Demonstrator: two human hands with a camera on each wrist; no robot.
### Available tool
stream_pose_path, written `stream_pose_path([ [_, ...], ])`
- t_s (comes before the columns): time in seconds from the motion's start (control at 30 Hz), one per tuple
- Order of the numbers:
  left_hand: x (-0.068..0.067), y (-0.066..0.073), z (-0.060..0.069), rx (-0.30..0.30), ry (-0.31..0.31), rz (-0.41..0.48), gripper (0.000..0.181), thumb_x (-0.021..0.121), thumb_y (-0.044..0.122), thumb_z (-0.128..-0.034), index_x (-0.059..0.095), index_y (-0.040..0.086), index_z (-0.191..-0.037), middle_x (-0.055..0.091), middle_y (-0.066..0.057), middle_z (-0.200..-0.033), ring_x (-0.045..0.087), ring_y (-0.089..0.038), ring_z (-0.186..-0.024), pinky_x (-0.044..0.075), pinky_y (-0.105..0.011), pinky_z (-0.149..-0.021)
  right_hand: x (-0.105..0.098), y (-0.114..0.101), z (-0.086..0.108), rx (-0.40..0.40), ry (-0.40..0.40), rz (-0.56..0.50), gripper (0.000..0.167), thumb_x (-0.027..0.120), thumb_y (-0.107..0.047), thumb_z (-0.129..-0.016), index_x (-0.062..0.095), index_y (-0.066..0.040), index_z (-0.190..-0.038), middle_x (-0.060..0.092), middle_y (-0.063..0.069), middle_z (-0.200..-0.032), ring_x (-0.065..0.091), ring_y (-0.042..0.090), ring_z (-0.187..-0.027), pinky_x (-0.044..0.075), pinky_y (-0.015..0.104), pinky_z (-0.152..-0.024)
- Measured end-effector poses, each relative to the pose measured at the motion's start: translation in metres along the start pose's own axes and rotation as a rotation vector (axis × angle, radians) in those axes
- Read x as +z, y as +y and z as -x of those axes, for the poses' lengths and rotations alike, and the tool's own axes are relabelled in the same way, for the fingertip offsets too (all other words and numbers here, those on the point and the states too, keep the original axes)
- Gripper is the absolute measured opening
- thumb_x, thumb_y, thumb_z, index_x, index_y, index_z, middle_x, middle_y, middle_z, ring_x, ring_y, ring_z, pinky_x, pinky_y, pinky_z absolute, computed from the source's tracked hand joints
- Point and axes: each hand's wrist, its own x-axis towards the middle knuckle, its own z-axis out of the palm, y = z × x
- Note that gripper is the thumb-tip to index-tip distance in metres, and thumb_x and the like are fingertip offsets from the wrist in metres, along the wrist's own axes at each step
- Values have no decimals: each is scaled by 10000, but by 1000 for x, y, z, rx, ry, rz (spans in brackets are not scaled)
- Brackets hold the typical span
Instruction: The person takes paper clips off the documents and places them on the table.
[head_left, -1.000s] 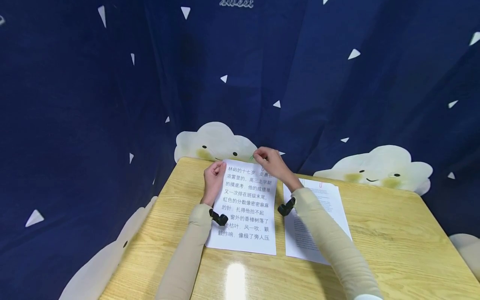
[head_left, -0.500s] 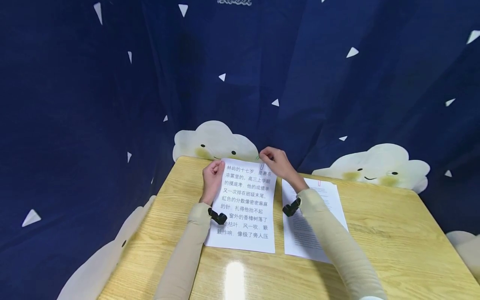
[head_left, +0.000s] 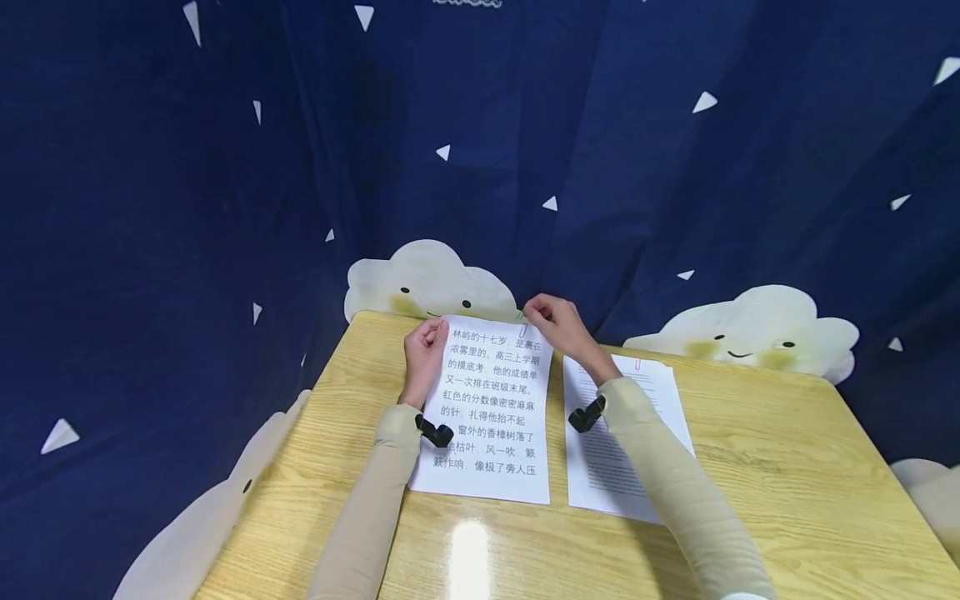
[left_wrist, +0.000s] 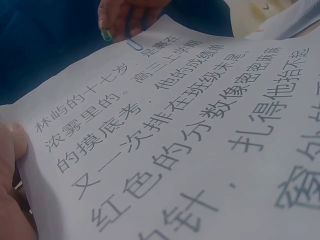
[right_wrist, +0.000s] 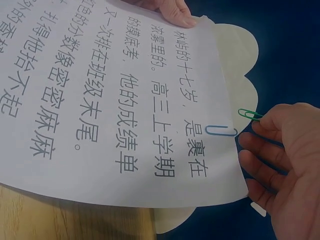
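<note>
Large black characters cover a white sheet (head_left: 487, 417), tilted up at its far edge. My left hand (head_left: 423, 358) grips its upper left corner, thumb on the printed face. On the top edge towards the right sits a blue paper clip (right_wrist: 221, 131). Between thumb and index finger my right hand (right_wrist: 290, 155) pinches a green paper clip (right_wrist: 248, 114), held just off the top edge beside the blue one. The other right fingers lie near the edge; contact there I cannot tell.
Right of the large-print sheet, a second printed sheet (head_left: 607, 467) with a red clip (head_left: 637, 364) at its top lies on the wooden table (head_left: 765, 467), partly under my right forearm. A dark blue curtain (head_left: 600, 125) with clouds hangs behind the table.
My right hand has shifted to the right along the sheet's top edge with the green clip, leaving the blue clip more visible. My left hand keeps its grip on the corner.
</note>
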Motion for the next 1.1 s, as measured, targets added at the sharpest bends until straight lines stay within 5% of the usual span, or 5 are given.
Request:
stream_pose_path([
  [0.53,3,0,-1,9,-5,6,249,632,195,-1064,717,-36,-1103,759,-242,-922,613,-112,-586,443,-179,-497,-12,8,4,9,18,13,141,630,-127,-1036,731,-29,-1049,714,113,-971,596,233,-856,458,321,-765],
  [0.83,1,-2,-1,0,-24,-2,307,635,249,-1062,723,-34,-1146,746,-288,-962,647,-355,-672,445,-190,-520,-16,16,8,1,12,13,144,626,-137,-1043,728,-35,-1052,707,90,-953,589,207,-844,451,290,-756],
  [1.1,0,-2,0,-22,-21,-7,268,635,247,-1062,728,5,-1128,752,-238,-921,617,-136,-606,458,-190,-513,-19,19,11,20,3,19,138,628,-148,-1054,724,-49,-1049,692,77,-925,584,203,-823,452,293,-727],
])
